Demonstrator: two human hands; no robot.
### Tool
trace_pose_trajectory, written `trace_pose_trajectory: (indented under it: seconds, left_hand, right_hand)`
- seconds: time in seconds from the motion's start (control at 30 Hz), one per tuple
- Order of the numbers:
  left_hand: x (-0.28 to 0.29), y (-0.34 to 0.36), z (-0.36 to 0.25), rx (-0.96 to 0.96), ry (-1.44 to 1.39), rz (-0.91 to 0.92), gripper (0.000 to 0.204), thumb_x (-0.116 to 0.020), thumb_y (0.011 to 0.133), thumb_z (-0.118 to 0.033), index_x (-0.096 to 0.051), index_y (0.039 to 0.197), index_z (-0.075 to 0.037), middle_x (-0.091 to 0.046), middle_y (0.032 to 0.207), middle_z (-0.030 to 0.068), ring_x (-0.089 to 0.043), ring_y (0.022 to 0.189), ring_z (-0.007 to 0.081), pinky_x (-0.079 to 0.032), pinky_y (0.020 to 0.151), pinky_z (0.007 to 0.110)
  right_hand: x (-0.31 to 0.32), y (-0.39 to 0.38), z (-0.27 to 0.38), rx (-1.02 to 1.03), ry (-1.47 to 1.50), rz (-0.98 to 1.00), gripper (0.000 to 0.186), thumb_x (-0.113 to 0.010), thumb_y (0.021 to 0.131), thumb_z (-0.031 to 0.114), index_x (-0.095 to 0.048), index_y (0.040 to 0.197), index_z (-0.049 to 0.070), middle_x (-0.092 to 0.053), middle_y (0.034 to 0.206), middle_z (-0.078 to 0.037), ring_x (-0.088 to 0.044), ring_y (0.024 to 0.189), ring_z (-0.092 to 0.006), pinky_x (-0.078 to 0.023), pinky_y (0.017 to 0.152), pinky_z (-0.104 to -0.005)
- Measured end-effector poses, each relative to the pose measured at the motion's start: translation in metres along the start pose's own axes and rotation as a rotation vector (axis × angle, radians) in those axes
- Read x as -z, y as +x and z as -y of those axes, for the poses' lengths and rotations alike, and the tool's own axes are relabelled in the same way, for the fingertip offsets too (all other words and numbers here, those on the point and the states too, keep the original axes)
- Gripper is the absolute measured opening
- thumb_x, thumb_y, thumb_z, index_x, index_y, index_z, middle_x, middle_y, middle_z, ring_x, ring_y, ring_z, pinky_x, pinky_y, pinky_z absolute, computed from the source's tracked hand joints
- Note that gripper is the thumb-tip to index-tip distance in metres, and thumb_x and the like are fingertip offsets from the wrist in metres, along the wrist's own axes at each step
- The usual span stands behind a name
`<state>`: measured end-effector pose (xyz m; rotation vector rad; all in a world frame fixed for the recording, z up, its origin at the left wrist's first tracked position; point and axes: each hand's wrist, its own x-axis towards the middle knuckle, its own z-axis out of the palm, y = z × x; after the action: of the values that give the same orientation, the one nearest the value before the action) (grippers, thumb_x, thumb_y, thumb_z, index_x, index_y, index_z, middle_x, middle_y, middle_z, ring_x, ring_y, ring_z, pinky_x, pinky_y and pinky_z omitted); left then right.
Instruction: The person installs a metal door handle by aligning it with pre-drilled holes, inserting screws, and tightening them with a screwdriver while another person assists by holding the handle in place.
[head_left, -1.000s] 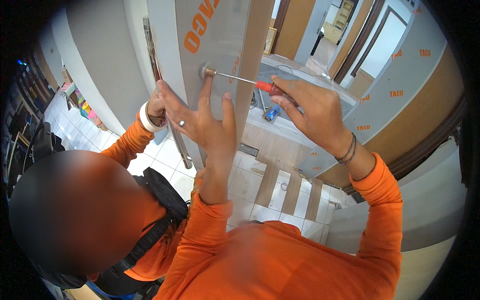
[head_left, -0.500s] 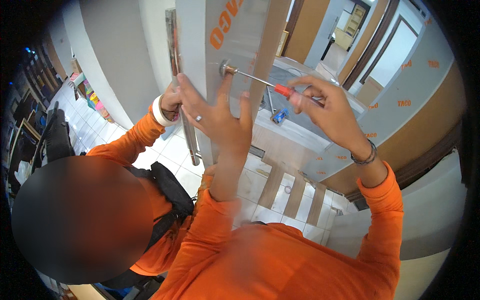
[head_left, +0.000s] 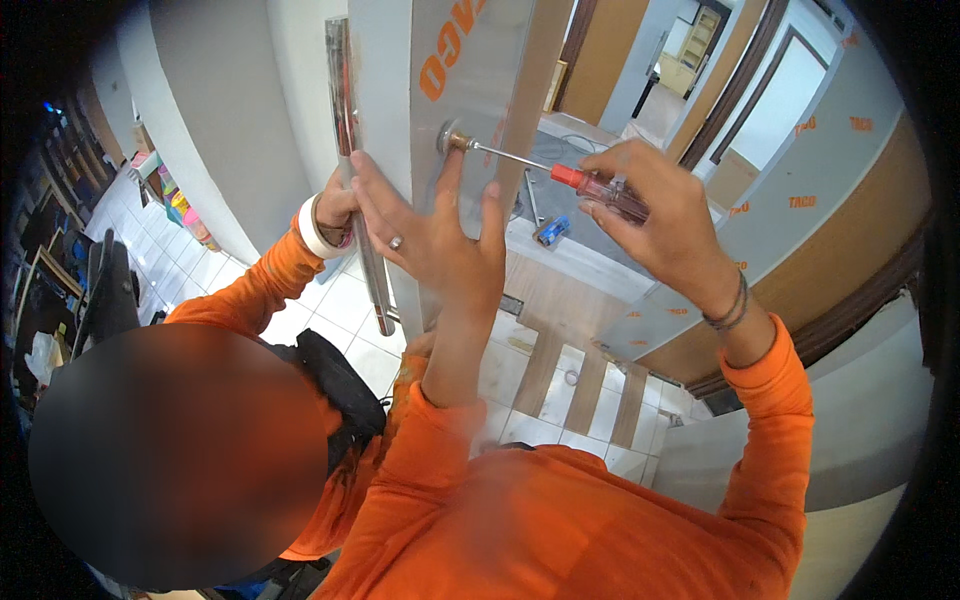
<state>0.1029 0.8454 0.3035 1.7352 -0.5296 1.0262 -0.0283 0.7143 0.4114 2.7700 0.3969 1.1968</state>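
My left hand (head_left: 432,230), with a silver ring, has its fingers spread against the edge of a grey film-covered door panel (head_left: 446,105); one fingertip touches a round metal fitting (head_left: 456,139). My right hand (head_left: 655,215) grips a red-handled screwdriver (head_left: 585,181), whose long shank reaches the fitting almost horizontally. A long chrome bar handle (head_left: 338,80) runs along the panel's left side, partly hidden by my left fingers. Just left of my left hand, a co-worker's hand (head_left: 334,205) with a white wristband holds that bar.
The co-worker (head_left: 268,280), in an orange top, is at lower left, head blurred. Beyond the panel are a blue object (head_left: 552,230) on a grey ledge, a tiled floor (head_left: 340,300) with wooden strips, and a covered panel (head_left: 800,170) at right. Colourful items (head_left: 195,220) sit at far left.
The door and hands appear farther right in the picture than a second ago. My right fingers shifted round the screwdriver handle, curling and then reaching over it again. My left fingertip stays at the fitting.
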Motion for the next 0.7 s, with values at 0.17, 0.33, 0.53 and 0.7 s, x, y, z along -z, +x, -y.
trace_pose_trajectory:
  seconds: [0.17,0.33,0.53,0.7]
  left_hand:
    - [0.004,0.002,0.001,-0.019,0.016,-0.006,0.042,-0.074,0.077,-0.028,-0.066,0.118,-0.019,-0.017,0.153,0.0264,-0.018,0.141,0.0434,-0.020,0.109,0.052]
    - [0.004,0.000,-0.002,-0.031,0.015,-0.016,0.041,-0.073,0.078,-0.028,-0.066,0.118,-0.019,-0.018,0.152,0.0265,-0.018,0.140,0.0440,-0.021,0.109,0.053]
    - [0.002,0.002,-0.001,-0.049,-0.019,-0.009,0.042,-0.074,0.077,-0.028,-0.066,0.118,-0.019,-0.018,0.151,0.0281,-0.018,0.140,0.0456,-0.022,0.110,0.053]
    - [0.008,0.006,0.013,-0.051,0.039,-0.014,0.043,-0.073,0.077,-0.027,-0.066,0.118,-0.019,-0.017,0.152,0.0292,-0.017,0.140,0.0473,-0.020,0.111,0.053]
  right_hand:
    - [0.008,0.006,0.008,-0.579,0.403,0.334,0.032,-0.070,0.084,0.024,-0.064,0.109,0.006,-0.065,0.081,-0.006,-0.061,0.062,-0.0148,-0.047,0.052,-0.0270]
    - [-0.004,0.000,0.014,-0.269,0.140,0.026,0.031,-0.070,0.084,0.028,-0.066,0.107,0.007,-0.064,0.075,-0.005,-0.061,0.060,-0.0138,-0.046,0.050,-0.0264]
    - [0.004,0.002,0.001,-0.297,0.119,0.180,0.034,-0.072,0.082,0.025,-0.065,0.106,0.004,-0.061,0.076,-0.007,-0.060,0.062,-0.0105,-0.045,0.051,-0.0249]
    - [0.008,0.029,0.018,-0.541,0.514,0.259,0.029,-0.073,0.079,0.020,-0.062,0.099,0.002,-0.060,0.081,-0.010,-0.061,0.064,-0.0215,-0.048,0.059,-0.0299]
